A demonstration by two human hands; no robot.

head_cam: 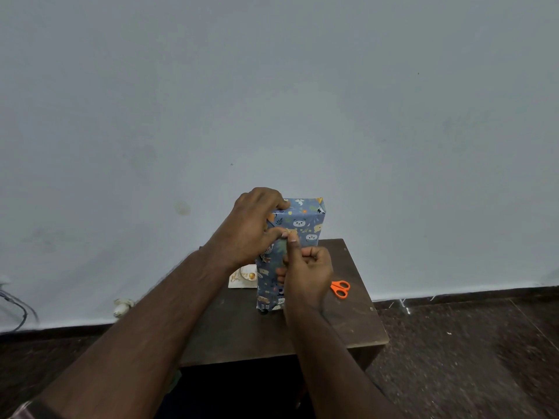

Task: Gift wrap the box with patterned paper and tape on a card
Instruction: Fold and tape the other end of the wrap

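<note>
A tall box (304, 225) wrapped in blue paper with animal prints stands upright on a small dark wooden table (242, 331). My left hand (254, 225) grips its upper left edge, fingers over the top and thumb pressed on the near face. My right hand (305, 273) is curled in front of the box, its thumb pushing against the paper right beside my left thumb. Whether a piece of tape lies under the thumbs cannot be made out. A pale card (242, 279) with gold print lies flat on the table, left of the box and partly hidden by my left wrist.
Orange-handled scissors (340, 288) lie on the table to the right of the box. A plain grey wall rises just behind the table. Dark speckled floor surrounds it, with cables (18, 309) and a white fitting (122, 306) low on the wall at left.
</note>
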